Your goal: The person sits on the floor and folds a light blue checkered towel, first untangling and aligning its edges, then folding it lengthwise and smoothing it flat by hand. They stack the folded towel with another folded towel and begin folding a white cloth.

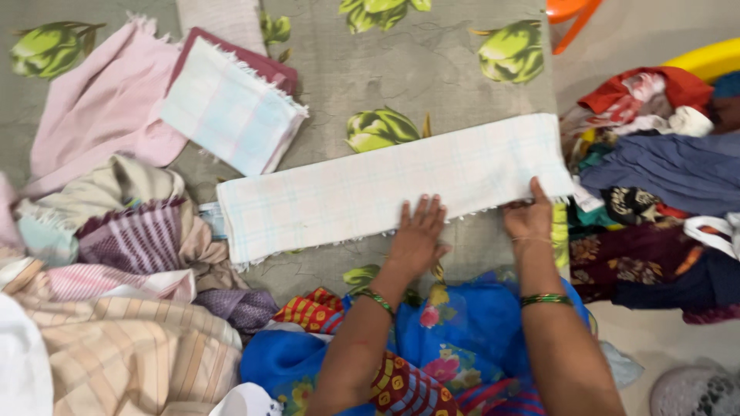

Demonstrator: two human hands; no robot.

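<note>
**Hands on a folded checked towel**

Spread across a grey sheet point(455, 69) with green flower prints: a long white checked towel point(370, 189), folded into a narrow strip, running from near the sheet's left-middle to its right edge, slightly tilted upward to the right.

Left hand point(418, 235) pressed flat on the towel's near edge, fingers spread and open, gripping nothing. Right hand point(530, 216) at the towel's near right corner, thumb on top of the cloth, fingers curled under the edge, pinching that corner. Green bangles on both wrists.

Toward the sheet's far left corner: a smaller folded stack point(231, 108), pale checked cloth over a maroon one, and just beside it a loose pink cloth point(100, 108). Along the left edge, a heap of unfolded cloths point(131, 254), striped, beige and purple among them. Off the sheet's right edge, a second pile of clothes point(655, 185) in red, blue, maroon and dark prints, touching the towel's right end. Nearest the camera, a blue flowered garment point(455, 347) over the person's lap.
</note>
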